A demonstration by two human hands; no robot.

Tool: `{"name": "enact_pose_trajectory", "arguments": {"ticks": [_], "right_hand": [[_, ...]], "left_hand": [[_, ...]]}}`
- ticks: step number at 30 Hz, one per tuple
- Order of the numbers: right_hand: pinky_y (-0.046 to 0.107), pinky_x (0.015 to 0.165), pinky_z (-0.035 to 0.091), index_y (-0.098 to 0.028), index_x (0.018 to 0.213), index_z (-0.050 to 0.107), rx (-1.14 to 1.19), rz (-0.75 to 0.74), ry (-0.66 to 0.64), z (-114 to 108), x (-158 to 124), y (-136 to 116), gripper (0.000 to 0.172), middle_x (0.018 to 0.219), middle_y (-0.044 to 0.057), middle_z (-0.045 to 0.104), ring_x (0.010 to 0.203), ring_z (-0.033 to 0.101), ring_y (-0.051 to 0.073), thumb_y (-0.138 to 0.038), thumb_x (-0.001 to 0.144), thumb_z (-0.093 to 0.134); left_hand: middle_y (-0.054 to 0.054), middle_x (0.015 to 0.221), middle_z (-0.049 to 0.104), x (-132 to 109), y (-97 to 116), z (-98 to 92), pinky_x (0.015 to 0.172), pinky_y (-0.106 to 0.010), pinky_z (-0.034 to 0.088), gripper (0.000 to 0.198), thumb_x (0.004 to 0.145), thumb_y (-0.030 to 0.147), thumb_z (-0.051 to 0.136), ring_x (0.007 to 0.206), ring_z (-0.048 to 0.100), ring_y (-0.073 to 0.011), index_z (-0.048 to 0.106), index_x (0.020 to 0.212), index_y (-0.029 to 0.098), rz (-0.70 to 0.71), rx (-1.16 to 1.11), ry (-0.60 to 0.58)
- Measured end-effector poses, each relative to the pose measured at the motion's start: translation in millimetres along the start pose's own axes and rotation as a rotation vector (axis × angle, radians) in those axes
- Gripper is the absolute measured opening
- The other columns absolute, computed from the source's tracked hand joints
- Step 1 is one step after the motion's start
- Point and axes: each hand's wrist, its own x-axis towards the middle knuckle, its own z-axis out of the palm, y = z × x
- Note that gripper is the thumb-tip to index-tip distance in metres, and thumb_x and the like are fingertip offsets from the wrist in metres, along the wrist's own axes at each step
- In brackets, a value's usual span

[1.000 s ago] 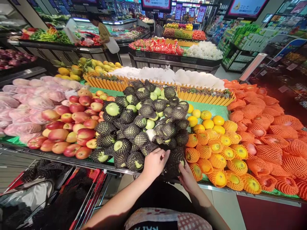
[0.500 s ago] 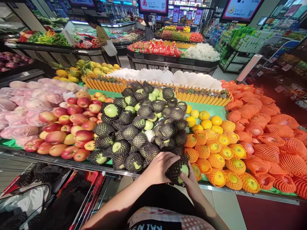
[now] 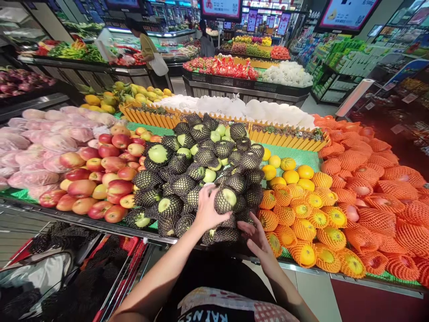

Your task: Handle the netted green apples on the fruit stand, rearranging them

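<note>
My left hand is wrapped round a green apple in a black foam net, held over the front part of the heap. My right hand is open with its fingers apart, near the heap's front right edge, and nothing shows in it. Around both hands lie more black-netted green apples, several with bare green tops. Some green apples without nets sit among them. Just right of my right hand are oranges in orange foam nets.
Red apples and pink-wrapped fruit lie to the left. Orange-netted fruit fills the right. Behind runs a low yellow fence. A shopping cart with black netting stands at lower left. A person stands at a far counter.
Both hands were on a netted green apple at the front edge. Now my left hand holds one farther forward over the heap, and my right hand is apart from it, open.
</note>
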Motion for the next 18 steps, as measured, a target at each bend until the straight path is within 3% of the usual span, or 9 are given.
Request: {"name": "enact_pose_trajectory", "arguments": {"ticks": [4, 10, 12, 15, 18], "right_hand": [[0.049, 0.106, 0.043, -0.035, 0.148, 0.038, 0.061, 0.011, 0.003, 1.9, 2.6, -1.0, 0.062, 0.126, 0.008, 0.067, 0.115, 0.064, 0.026, -0.049, 0.094, 0.064], [0.042, 0.098, 0.047, -0.032, 0.143, 0.043, 0.018, 0.068, 0.035, 2.1, 8.3, -2.0, 0.055, 0.124, 0.008, 0.066, 0.106, 0.065, 0.023, -0.048, 0.094, 0.064], [0.041, 0.096, 0.047, -0.031, 0.142, 0.044, 0.007, 0.075, 0.049, 2.3, 12.8, -0.9, 0.053, 0.123, 0.008, 0.065, 0.106, 0.065, 0.023, -0.048, 0.095, 0.063], [0.039, 0.095, 0.047, -0.030, 0.141, 0.045, -0.007, 0.077, 0.045, 5.9, 21.6, -0.2, 0.052, 0.123, 0.008, 0.066, 0.105, 0.065, 0.023, -0.049, 0.095, 0.062], [0.039, 0.093, 0.049, -0.030, 0.138, 0.051, -0.023, 0.073, 0.057, 13.8, 32.4, 0.0, 0.051, 0.122, 0.007, 0.067, 0.103, 0.066, 0.023, -0.050, 0.093, 0.065]], "left_hand": [[-0.025, 0.161, 0.023, 24.7, -12.4, 4.3, 0.120, -0.063, 0.014, 0.086, 0.062, 0.055, 0.078, 0.151, 0.009, -0.0478, 0.057, 0.134, 0.013, -0.241, 0.228, -0.197], [-0.029, 0.167, 0.010, 40.6, -18.3, 12.3, 0.122, -0.059, 0.001, 0.109, 0.065, 0.062, 0.075, 0.155, -0.003, -0.0450, 0.041, 0.152, 0.006, -0.306, 0.256, -0.341], [-0.031, 0.166, 0.012, 39.6, -19.7, 13.6, 0.122, -0.058, 0.001, 0.112, 0.067, 0.067, 0.071, 0.155, -0.001, -0.0450, 0.037, 0.153, 0.003, -0.297, 0.237, -0.332], [-0.031, 0.164, 0.021, 32.3, -21.9, 10.8, 0.123, -0.057, 0.005, 0.116, 0.068, 0.077, 0.067, 0.154, 0.009, -0.0450, 0.038, 0.152, 0.002, -0.199, 0.201, -0.213], [-0.025, 0.163, 0.026, 20.6, -33.5, -6.6, 0.121, -0.057, 0.012, 0.105, 0.079, 0.079, 0.056, 0.152, 0.016, -0.0421, 0.036, 0.154, 0.009, -0.083, 0.167, -0.074]]}}
